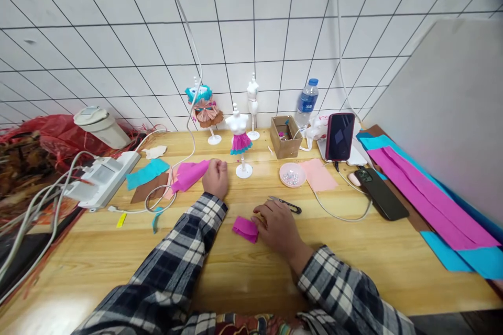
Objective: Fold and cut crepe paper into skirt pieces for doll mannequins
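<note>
My left hand [216, 179] is closed at the right end of a magenta sheet of crepe paper [190, 175], which lies on the table. Loosely curled with its fingers apart, my right hand [278, 224] rests on the wood, its fingertips at the right edge of a small folded magenta piece [244, 228]. Just behind the right hand lies a pair of small black-handled snips [291, 206], partly covered by it. Between and beyond my hands stands a white mini dress form [237, 124] wearing a magenta skirt [240, 142] with a blue hem.
Behind stand a bare dress form [253, 99] and a dressed one [203, 107]. A cardboard box [286, 138], a pink dish [286, 180] of beads, a water bottle [307, 99] and phones [381, 193] are farther right. Cables and a power strip [106, 180] lie left; paper strips [428, 193] lie right.
</note>
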`<state>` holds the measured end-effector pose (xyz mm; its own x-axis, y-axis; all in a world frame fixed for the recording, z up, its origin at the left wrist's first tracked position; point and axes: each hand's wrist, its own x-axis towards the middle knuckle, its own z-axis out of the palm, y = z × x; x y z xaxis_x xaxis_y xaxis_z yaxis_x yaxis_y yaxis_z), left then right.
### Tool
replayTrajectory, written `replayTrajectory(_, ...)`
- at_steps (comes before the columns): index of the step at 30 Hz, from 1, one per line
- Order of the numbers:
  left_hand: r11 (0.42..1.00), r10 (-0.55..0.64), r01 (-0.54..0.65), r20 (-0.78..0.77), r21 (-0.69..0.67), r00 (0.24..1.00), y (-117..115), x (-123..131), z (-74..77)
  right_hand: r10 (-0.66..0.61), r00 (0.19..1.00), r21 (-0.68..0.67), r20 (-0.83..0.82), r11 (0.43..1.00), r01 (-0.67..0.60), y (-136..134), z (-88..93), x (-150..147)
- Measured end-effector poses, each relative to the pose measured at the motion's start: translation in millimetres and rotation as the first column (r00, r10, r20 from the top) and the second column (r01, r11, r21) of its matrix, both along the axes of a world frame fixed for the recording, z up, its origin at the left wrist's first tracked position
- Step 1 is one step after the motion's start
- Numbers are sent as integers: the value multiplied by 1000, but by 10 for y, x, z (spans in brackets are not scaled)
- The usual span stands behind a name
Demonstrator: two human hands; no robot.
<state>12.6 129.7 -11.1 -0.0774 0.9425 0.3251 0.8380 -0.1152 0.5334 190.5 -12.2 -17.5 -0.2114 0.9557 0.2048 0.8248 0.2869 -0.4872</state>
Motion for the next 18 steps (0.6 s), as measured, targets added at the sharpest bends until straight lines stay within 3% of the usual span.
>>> replayTrajectory(4,999,-40,39,67,12,997,-297,-289,48,41,999,-7,29,999,-41,-20,30,-60)
replayTrajectory(8,974,-203,211,103,-78,974,-654,-441,60,65,993,-52,100,997,-60,-42,41,-158)
replayTrajectory(11,919,-302,344,214,-194,929,-906,-432,53,55,998,-87,6,995,-54,-53,43,-194)
replayTrajectory(13,861,-305,439,431,-258,849,-1045,-373,65,22,987,-137,-161,990,-44,-40,67,-214)
replayTrajectory(15,784,-244,551,674,-286,698,-1145,-278,106,-47,926,-210,-376,977,-35,3,122,-248)
replayTrajectory(18,694,-169,677,858,-246,485,-1197,-102,222,-176,701,-275,-691,961,-30,119,248,-323)
